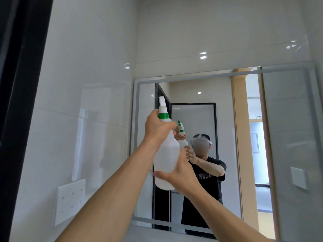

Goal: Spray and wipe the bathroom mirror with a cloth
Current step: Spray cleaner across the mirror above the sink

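with your left hand (158, 127) gripping the spray bottle (166, 154) at its neck and your right hand (180, 173) cupping its base, keep the nozzle above your fingers aimed at the mirror (244, 137) just beyond, and squeeze evenly.

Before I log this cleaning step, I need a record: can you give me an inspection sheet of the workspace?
Surface: mirror on tiled wall, reflecting the person and doorway.
Job's things: white spray bottle, green collar, raised toward the mirror; no cloth seen.
Clutter: nothing seen.
Grips: left hand grips the bottle's neck; right hand holds its base.
Cables: nothing seen.
Surroundings: white socket plate on left wall; dark frame at far left.
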Tool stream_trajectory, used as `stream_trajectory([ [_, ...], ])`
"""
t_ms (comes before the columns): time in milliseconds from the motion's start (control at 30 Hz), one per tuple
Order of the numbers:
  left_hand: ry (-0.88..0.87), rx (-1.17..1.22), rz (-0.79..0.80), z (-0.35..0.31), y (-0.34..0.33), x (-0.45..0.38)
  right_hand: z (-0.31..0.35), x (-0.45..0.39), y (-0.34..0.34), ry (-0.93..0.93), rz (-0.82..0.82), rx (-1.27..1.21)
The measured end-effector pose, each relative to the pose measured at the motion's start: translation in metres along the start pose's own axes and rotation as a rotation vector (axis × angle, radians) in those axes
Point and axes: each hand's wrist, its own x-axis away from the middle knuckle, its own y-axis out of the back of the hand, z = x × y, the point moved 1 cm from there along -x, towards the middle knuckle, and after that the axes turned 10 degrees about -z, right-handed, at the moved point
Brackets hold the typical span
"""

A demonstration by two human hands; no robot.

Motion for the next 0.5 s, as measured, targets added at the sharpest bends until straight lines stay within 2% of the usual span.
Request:
stream_trajectory([
  [500,-0.028,0.126,0.169,-0.008,-0.032,0.017,-0.009,0.004,0.040,0.048,-0.073,0.075],
])
